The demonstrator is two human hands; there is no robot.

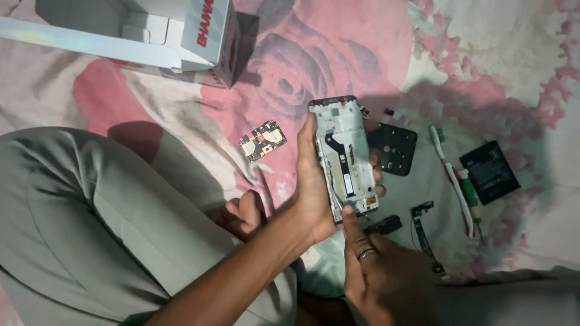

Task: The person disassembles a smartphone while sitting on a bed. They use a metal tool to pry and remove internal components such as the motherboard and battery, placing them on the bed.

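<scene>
My left hand (311,187) grips an opened phone frame (343,154), white inside with a flex cable running down its middle, holding it upright by the long edges. My right hand (377,274), a ring on one finger, comes up from below and its forefinger presses the frame's bottom end near a small gold part. The rest of that hand's fingers are curled.
On the rose-patterned sheet lie a small circuit board (263,140), a black plastic cover (393,148), a black battery (489,171), a red-and-white toothbrush (453,181), a flex strip (424,232) and a small black module (383,225). A white box (181,36) stands upper left. My grey-clad knee (90,211) fills the left.
</scene>
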